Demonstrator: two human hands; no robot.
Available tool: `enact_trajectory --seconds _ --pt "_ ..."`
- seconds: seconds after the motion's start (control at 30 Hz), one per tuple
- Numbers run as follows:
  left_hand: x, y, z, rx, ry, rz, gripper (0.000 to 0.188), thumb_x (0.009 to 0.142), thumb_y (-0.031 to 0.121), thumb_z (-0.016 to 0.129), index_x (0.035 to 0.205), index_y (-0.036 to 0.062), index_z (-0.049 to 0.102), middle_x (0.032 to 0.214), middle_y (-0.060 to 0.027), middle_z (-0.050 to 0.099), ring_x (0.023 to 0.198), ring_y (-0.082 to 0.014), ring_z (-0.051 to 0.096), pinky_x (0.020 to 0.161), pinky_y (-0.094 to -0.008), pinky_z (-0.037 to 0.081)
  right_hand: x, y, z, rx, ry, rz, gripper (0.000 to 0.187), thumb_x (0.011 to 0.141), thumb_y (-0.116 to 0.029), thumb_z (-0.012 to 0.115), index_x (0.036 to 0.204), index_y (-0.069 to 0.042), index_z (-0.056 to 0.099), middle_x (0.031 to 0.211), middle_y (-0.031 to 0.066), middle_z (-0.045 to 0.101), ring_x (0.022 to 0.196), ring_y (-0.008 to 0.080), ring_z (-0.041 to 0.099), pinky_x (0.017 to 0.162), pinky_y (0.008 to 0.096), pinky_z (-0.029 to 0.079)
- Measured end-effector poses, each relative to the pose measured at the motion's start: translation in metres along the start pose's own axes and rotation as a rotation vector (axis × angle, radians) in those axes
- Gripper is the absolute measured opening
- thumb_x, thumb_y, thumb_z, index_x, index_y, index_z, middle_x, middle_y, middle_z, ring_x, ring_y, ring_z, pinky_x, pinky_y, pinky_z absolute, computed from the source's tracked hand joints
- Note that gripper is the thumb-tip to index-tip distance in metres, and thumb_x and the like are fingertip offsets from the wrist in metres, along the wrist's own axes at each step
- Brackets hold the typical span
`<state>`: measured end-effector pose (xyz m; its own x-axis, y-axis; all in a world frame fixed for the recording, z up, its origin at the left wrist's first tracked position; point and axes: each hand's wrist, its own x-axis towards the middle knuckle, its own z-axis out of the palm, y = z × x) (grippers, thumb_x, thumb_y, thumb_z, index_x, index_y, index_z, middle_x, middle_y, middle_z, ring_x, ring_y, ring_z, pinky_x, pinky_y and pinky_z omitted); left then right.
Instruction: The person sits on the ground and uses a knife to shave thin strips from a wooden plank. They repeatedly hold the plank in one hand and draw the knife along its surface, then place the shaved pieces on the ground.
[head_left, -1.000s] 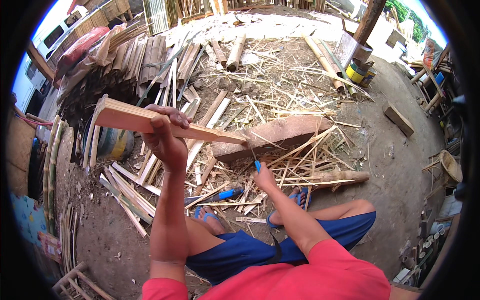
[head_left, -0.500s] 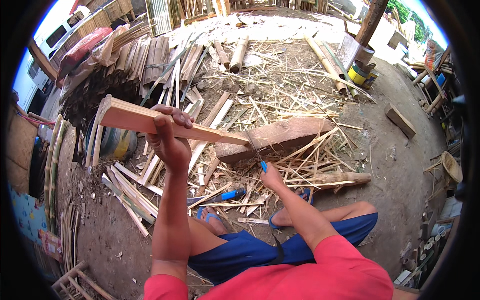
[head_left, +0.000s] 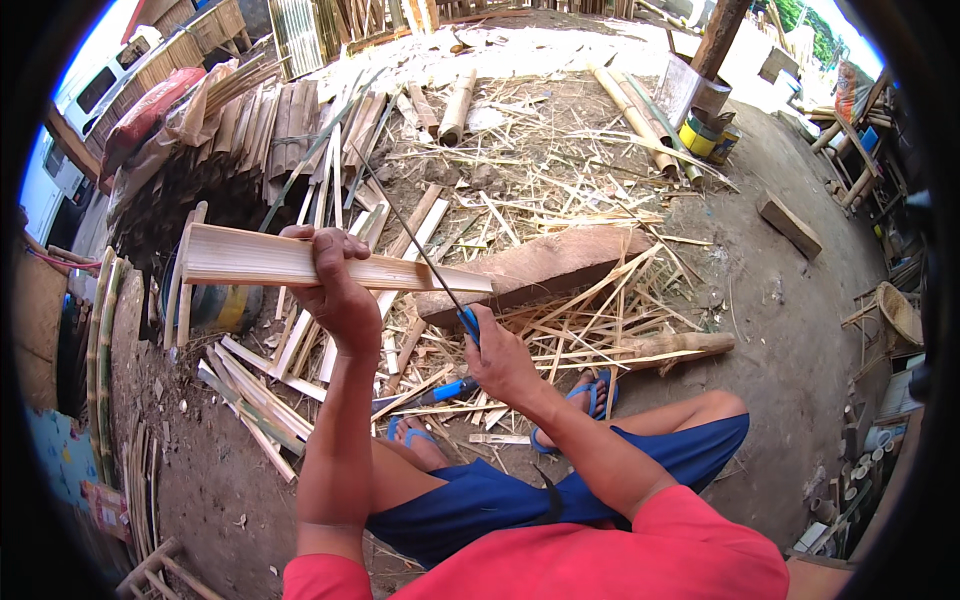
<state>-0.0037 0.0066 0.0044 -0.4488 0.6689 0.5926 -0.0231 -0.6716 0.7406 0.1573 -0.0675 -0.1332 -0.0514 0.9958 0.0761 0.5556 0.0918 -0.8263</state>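
Note:
My left hand (head_left: 338,290) is closed around a pale split-bamboo slat (head_left: 230,257), held nearly level. Its broad end points left. The narrow right end lies over the near-left part of a thick brown wooden block (head_left: 570,262); whether it touches is unclear. In my right hand (head_left: 502,362) is the blue handle of a long, thin-bladed knife (head_left: 422,252). The blade slants up and left, crossing the slat to the right of my left hand. Below, on the ground, lies another blue-and-black-handled tool (head_left: 452,391), partly covered by strips.
Bamboo shavings (head_left: 560,150) litter the ground around the block. Cut slats (head_left: 255,400) lie at left, near a pile of split bamboo (head_left: 240,135). Bamboo poles (head_left: 640,120) lie at far right, beside a yellow-and-black container (head_left: 700,135). A wood chunk (head_left: 790,225) sits at right.
My right hand has moved left and nearer to me; the blade now crosses the slat instead of lying by its tip. The slat has turned, showing more of its broad face.

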Motion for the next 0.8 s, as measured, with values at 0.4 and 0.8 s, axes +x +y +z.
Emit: enact_trajectory --seconds 0.4,0.8 --pt "-0.002 -0.007 0.003 -0.168 0.020 -0.066 0.012 0.098 0.006 0.050 0.108 0.0062 0.042 0.072 -0.0021 0.046 0.063 -0.0097 0.043 0.069 -0.0323 0.045 -0.001 0.122 0.028 -0.235 -0.094 0.539 0.036 0.092 -0.022 0.056 0.121 -0.005 0.045 0.092 0.0301 0.067 0.088 0.0496 0.065 0.078 0.0575 0.049" --pt "-0.044 -0.085 0.022 0.050 0.024 -0.110 0.023 0.099 0.015 0.054 0.116 0.0040 0.044 0.097 -0.0032 0.045 0.083 -0.0101 0.044 0.074 -0.0255 0.040 -0.020 0.085 0.033 -0.020 0.019 0.213 0.037 0.092 -0.021 0.057 0.124 -0.007 0.043 0.088 0.0298 0.066 0.087 0.0504 0.064 0.078 0.0589 0.049"
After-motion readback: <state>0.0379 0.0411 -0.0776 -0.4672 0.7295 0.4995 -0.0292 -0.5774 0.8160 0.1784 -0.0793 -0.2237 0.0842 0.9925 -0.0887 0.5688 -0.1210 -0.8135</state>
